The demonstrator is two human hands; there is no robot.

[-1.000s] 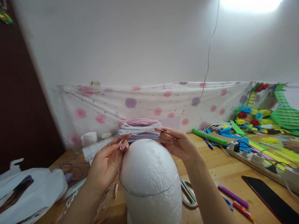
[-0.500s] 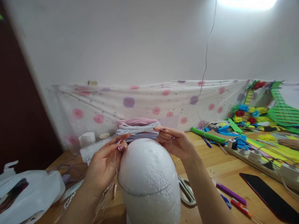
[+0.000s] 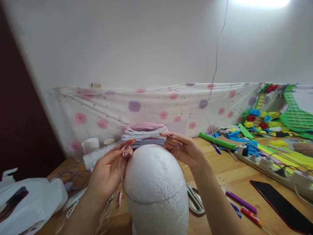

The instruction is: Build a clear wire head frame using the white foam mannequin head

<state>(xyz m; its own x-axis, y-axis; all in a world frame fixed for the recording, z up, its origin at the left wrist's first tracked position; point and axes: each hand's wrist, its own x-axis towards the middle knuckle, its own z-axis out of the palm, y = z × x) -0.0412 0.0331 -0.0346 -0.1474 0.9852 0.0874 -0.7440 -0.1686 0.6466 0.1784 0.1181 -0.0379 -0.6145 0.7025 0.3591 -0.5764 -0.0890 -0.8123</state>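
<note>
A white foam mannequin head (image 3: 156,176) stands upright in front of me on the wooden table. A thin silvery wire (image 3: 154,203) runs round it, and its ends rise along both sides to my hands. My left hand (image 3: 110,166) is at the head's far left side, thumb and fingers pinched on the wire. On the far right side my right hand (image 3: 183,148) pinches the wire too, a tip showing at the fingers. The head's far side is hidden.
Bundles of pink and white strips (image 3: 144,132) lie behind the head. Scissors (image 3: 195,199), a purple tube (image 3: 241,201), a phone (image 3: 281,205) and a power strip (image 3: 266,166) are on the right. A white plastic bag (image 3: 34,202) sits at left. Another person's hand (image 3: 303,148) shows far right.
Both hands stay nearly in place, pinching the wire beside the head. The view has shifted very slightly. The other person's hand at far right has moved a little.
</note>
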